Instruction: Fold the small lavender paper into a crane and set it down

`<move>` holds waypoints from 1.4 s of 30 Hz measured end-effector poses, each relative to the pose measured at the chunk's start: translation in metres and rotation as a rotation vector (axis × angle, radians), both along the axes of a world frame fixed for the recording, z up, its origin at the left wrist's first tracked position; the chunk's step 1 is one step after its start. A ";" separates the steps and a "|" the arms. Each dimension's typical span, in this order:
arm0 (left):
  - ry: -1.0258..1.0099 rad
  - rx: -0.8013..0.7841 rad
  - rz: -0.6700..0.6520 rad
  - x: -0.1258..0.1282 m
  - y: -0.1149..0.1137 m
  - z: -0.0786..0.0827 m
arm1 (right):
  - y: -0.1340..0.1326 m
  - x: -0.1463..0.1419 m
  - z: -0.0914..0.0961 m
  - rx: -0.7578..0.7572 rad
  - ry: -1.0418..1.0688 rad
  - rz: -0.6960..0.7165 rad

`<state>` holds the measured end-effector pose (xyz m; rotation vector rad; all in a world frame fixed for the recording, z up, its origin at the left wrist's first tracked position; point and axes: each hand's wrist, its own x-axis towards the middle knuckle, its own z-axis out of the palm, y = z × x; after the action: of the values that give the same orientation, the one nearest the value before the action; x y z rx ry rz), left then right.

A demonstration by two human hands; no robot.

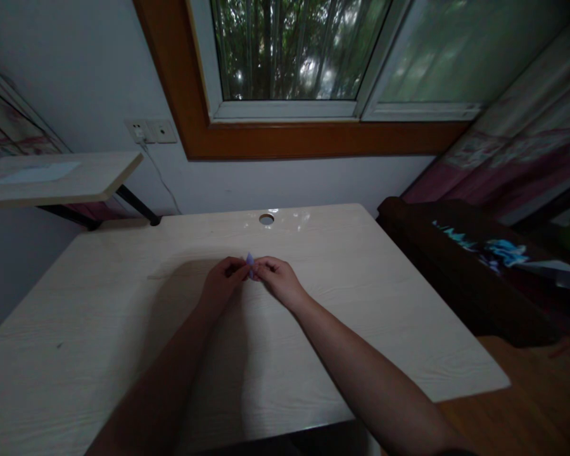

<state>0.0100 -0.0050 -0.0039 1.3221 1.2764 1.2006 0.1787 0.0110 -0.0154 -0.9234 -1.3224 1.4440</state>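
My left hand point(222, 278) and my right hand point(278, 278) meet over the middle of a pale wooden table point(123, 329). Both have their fingers pinched together on a small folded piece of pale purple paper point(249, 261). Only a small tip of the paper shows between the fingertips; the rest is hidden by the fingers. Both forearms reach in from the near edge of the table.
A round cable hole point(266, 219) sits at the table's far edge. A raised side shelf point(61, 177) stands at the left with a wall socket point(151, 132) behind it. A dark wooden piece of furniture point(456, 266) lies to the right, under a window point(294, 50).
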 end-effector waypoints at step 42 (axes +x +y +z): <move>-0.074 0.012 -0.022 0.006 -0.007 0.008 | -0.012 0.004 0.014 0.402 -0.253 -0.210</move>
<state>0.0159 -0.0122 0.0040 1.2856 1.2009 1.2325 0.1831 -0.0006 -0.0009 -0.9595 -1.5766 0.8770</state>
